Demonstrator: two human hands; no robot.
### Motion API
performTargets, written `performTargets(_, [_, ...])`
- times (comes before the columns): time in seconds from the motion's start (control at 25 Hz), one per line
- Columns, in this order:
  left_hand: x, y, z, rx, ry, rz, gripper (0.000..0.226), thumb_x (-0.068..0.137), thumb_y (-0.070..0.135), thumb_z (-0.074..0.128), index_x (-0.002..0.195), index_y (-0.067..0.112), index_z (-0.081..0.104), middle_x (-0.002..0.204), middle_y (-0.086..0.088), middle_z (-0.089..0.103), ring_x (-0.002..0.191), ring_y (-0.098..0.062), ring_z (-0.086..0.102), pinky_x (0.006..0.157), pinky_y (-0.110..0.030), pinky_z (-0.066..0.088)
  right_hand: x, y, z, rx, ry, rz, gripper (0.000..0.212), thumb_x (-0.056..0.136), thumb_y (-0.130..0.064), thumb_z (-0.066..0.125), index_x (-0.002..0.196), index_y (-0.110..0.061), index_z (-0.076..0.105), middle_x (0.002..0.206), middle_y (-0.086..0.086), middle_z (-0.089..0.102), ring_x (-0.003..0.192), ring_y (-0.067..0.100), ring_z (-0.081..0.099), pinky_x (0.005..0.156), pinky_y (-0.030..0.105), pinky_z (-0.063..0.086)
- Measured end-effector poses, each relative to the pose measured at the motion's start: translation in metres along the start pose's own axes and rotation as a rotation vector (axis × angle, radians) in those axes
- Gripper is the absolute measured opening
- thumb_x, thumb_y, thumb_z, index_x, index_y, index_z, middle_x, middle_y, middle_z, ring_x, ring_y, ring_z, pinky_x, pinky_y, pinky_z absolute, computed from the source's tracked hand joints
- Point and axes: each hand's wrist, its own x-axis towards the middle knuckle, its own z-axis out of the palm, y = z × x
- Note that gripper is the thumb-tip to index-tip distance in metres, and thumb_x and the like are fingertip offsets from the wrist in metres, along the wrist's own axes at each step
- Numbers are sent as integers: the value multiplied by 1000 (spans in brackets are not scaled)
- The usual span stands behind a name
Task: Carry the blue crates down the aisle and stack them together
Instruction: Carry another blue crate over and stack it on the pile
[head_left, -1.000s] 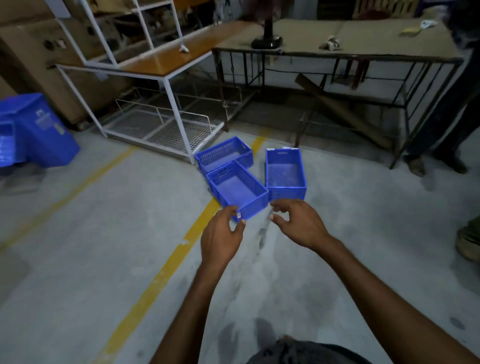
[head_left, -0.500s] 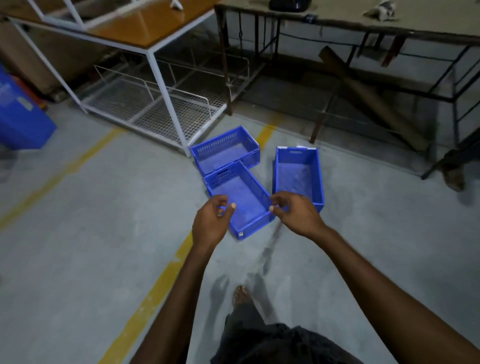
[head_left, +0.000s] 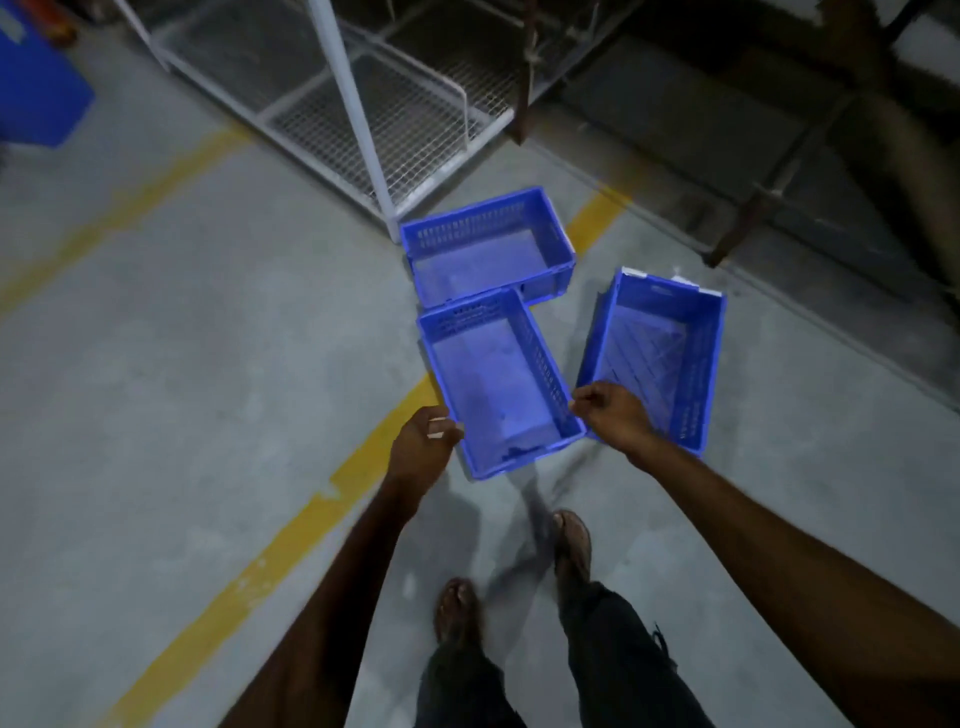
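Three empty blue crates lie on the concrete floor. The near crate (head_left: 498, 384) sits across the yellow line, the far crate (head_left: 485, 247) touches its back end, and the right crate (head_left: 657, 348) lies apart, beside it. My left hand (head_left: 423, 441) hovers at the near crate's left rim, fingers loosely curled and holding nothing. At that crate's right rim is my right hand (head_left: 613, 415), also loosely curled and holding nothing. Both hands look to be above the crate rather than gripping it.
A white metal frame leg (head_left: 358, 119) with a wire mesh shelf (head_left: 363, 104) stands just behind the crates. Dark table legs (head_left: 743, 218) are at the back right. A large blue bin (head_left: 41, 98) is at the far left. My feet (head_left: 571, 540) are behind the near crate.
I have walked closer and looked further down, so the crates appear larger. Both hands have spread apart to either side of the near crate.
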Motion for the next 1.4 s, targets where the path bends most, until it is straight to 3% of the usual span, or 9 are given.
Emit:
performTargets(0.24, [129,-52,77,656,34,258,65,93,31,63,152,27,38,152,-1,47,135,-29,47,103,-41,44,166,51,57,-518,-90,-180,57,88,-25,68,142,-18,52,137,13,56,129,34,51,104,41,46])
performTargets(0.48, [267,-147,159,528,51,254,65,92,29,64,153,26,39,151,-2,47,135,-30,48,105,-42,44,326,133,144,-937,-215,-285,72,87,-22,62,151,-10,32,154,15,35,136,38,38,105,47,44])
performTargets(0.68, [328,-213,209,410,9,249,68,88,38,55,152,22,41,150,-6,49,133,-32,49,106,-45,46,411,188,194,-718,-113,-48,98,89,-18,65,159,-4,-2,161,23,19,140,43,35,109,47,39])
performTargets(0.76, [341,-223,221,365,-13,230,69,86,38,54,152,22,41,150,-7,50,132,-32,50,106,-46,45,425,195,202,-629,-31,74,93,91,-16,65,158,-2,1,153,27,34,132,45,47,103,50,45])
performTargets(0.84, [349,-223,230,333,-25,208,66,90,32,57,152,21,41,151,-6,49,136,-30,48,110,-45,43,427,195,199,-702,22,79,75,90,-11,65,151,1,23,138,29,51,123,45,54,98,49,48])
performTargets(1.04, [330,-203,215,294,-28,139,60,93,29,60,150,19,45,152,-5,48,140,-26,45,112,-42,40,372,163,191,-522,-89,97,30,77,-17,74,102,-2,65,97,14,66,96,32,67,70,34,50])
performTargets(1.16, [304,-188,172,370,74,114,61,90,31,62,147,13,48,149,-12,50,136,-34,46,109,-42,40,332,115,193,-395,-107,97,14,75,-16,71,74,-7,61,76,9,62,77,26,65,55,27,42])
performTargets(1.28, [270,-165,116,440,199,-46,65,90,31,65,149,17,43,156,-12,39,142,-33,37,113,-45,33,295,49,164,-325,-8,125,12,73,-15,71,75,-5,64,76,12,62,71,24,61,59,29,41])
performTargets(1.4, [224,-130,76,511,205,-288,73,90,36,62,153,17,31,163,-14,21,148,-39,21,116,-56,22,246,-8,108,-186,-5,237,13,61,-4,71,64,2,60,59,16,55,49,24,51,47,29,39])
